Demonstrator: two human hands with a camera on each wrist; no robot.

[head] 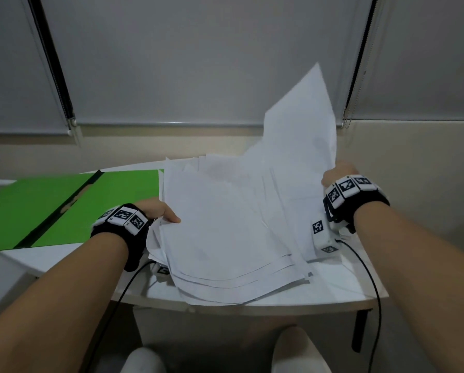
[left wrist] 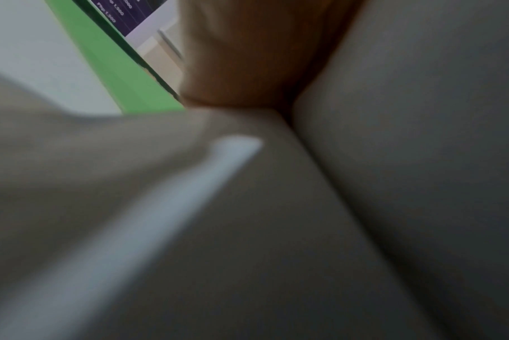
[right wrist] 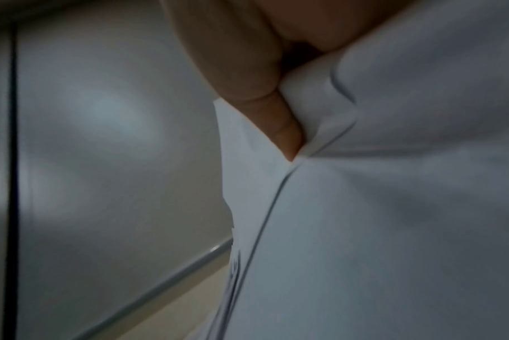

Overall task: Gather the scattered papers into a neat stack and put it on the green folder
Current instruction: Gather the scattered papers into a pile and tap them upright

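Note:
A loose, fanned bundle of white papers (head: 233,219) is lifted off the white table between both hands, its sheets uneven and one corner sticking up at the back right. My left hand (head: 160,212) holds the bundle's left edge, thumb on top. My right hand (head: 335,173) grips the right edge; in the right wrist view its fingers (right wrist: 247,76) curl round the papers (right wrist: 378,195). The left wrist view is filled by blurred papers (left wrist: 276,230) and a finger (left wrist: 241,57). The open green folder (head: 72,208) lies flat on the table to the left, also seen as the green folder (left wrist: 116,69).
The white table (head: 333,294) ends just below the papers, with its dark leg (head: 360,332) at the right. Black cables (head: 370,278) hang from both wrists. A grey box (head: 2,278) sits at the lower left. Window blinds (head: 198,63) stand behind the table.

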